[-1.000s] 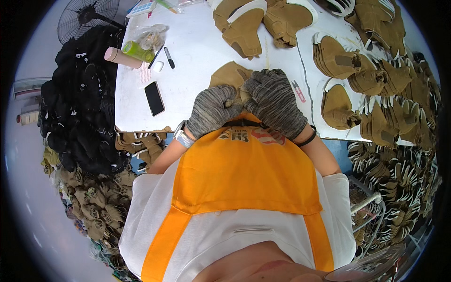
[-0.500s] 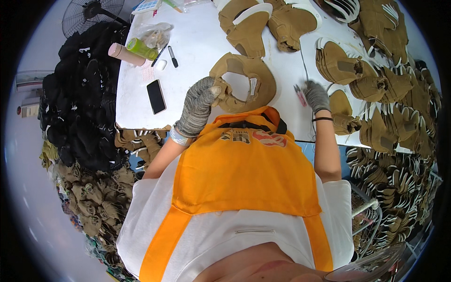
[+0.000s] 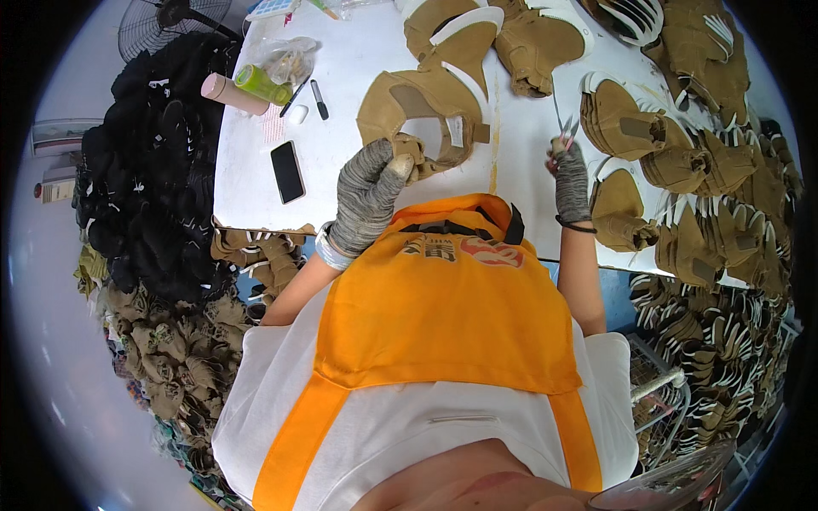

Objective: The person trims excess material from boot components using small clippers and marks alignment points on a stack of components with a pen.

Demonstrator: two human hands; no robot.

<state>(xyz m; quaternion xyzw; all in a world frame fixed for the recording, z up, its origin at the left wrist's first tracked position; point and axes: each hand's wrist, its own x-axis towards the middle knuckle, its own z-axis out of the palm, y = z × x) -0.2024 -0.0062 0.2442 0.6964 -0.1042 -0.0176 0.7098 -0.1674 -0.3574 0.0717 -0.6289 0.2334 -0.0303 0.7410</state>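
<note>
The left hand [image 3: 366, 194], in a grey glove, had its grip pinched tight on the lower edge of a brown shoe upper [image 3: 381, 104], which formed a ring shape above the centre of the frame. Right of centre, the right hand [image 3: 573, 180], gloved alike, had its grip folded round pink-handled snips [image 3: 563, 142], blades toward the top. Beneath spread a white desk [image 3: 524, 187]; stacked brown uppers [image 3: 609, 119] stood at upper right, a phone [image 3: 287, 172] and pink bottle [image 3: 228, 94] at upper left.

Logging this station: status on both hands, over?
Left hand gripping tan shoe upper. Right hand holding snips. More uppers close beside right wrist.
</note>
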